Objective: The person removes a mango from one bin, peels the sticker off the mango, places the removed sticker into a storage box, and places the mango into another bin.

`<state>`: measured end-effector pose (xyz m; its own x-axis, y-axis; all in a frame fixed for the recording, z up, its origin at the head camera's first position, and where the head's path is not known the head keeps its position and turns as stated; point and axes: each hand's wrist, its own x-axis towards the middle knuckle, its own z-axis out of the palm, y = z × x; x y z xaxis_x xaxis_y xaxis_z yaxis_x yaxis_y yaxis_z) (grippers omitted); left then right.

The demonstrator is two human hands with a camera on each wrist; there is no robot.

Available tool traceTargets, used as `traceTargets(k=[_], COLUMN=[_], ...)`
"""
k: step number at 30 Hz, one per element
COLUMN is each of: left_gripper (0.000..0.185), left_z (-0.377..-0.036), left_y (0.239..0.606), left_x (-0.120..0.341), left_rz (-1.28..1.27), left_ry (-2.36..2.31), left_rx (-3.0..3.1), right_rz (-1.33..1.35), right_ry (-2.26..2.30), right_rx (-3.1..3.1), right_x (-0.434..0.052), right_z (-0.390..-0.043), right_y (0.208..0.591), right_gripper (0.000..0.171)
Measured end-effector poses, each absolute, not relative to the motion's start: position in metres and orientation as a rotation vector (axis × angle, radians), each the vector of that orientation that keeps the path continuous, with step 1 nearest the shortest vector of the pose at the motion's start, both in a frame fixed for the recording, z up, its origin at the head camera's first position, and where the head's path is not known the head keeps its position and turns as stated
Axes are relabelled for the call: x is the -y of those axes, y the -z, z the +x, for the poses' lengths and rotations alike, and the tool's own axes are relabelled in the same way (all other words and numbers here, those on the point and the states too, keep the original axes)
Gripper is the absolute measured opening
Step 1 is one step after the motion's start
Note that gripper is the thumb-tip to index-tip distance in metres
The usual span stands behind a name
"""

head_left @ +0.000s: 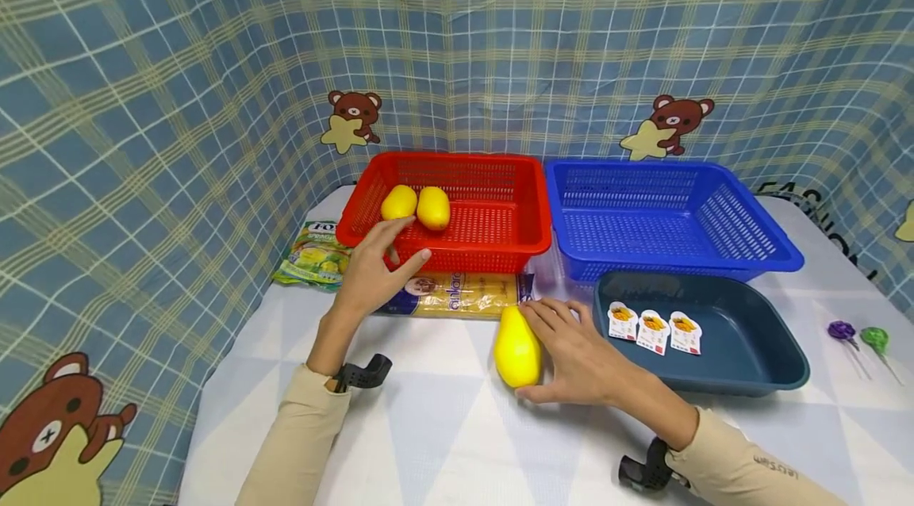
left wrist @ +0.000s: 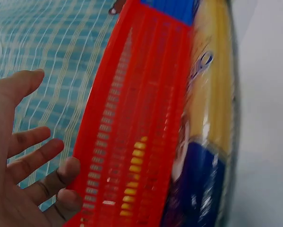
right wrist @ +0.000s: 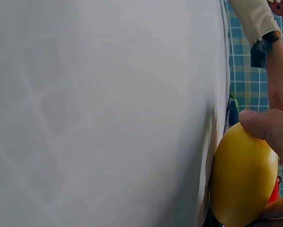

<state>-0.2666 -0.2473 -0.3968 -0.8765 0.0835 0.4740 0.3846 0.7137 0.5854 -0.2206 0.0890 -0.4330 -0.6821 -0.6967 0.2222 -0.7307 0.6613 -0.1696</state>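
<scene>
My left hand (head_left: 389, 264) hovers open, fingers spread, at the front rim of a red basket (head_left: 500, 248) that holds two yellow fruits (head_left: 416, 206). In the left wrist view the fingertips of that hand (left wrist: 30, 158) lie beside the red basket wall (left wrist: 132, 118). My right hand (head_left: 564, 351) holds a third yellow fruit (head_left: 512, 349) lying on the white table. Its fingers reach over the fruit's far end and the thumb is at its near end. The right wrist view shows the thumb (right wrist: 269, 127) pressing on that fruit (right wrist: 243, 175).
A blue basket (head_left: 678, 256) stands right of the red one. In front of it sits a dark blue tray (head_left: 757, 367) with three small cards (head_left: 653, 329). A spaghetti packet (head_left: 457, 296) and a green packet (head_left: 314, 256) lie nearby. Two lollipops (head_left: 857, 335) lie far right. Checked cloth walls surround the table.
</scene>
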Motion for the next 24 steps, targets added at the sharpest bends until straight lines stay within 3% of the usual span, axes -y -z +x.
traceTargets(k=[6,13,24], left_gripper=[0.063,0.077,0.083], left_z=[-0.271,-0.279,-0.282], left_y=[0.399,0.413,0.423], left_x=[0.272,0.303,0.31], left_rz=[-0.215,0.041,0.133], left_ry=[0.928,0.705,0.76], left_rx=[2.493,2.539,2.57], right_rz=[1.175,1.191,1.156], right_ry=[-0.38,-0.409,-0.468], right_rx=[2.773,2.682,2.699], right_x=[-0.087,-0.088,-0.101], right_z=[-0.215,-0.217,-0.231], right_y=[0.439,0.433,0.4], right_gripper=[0.115,0.115,0.114])
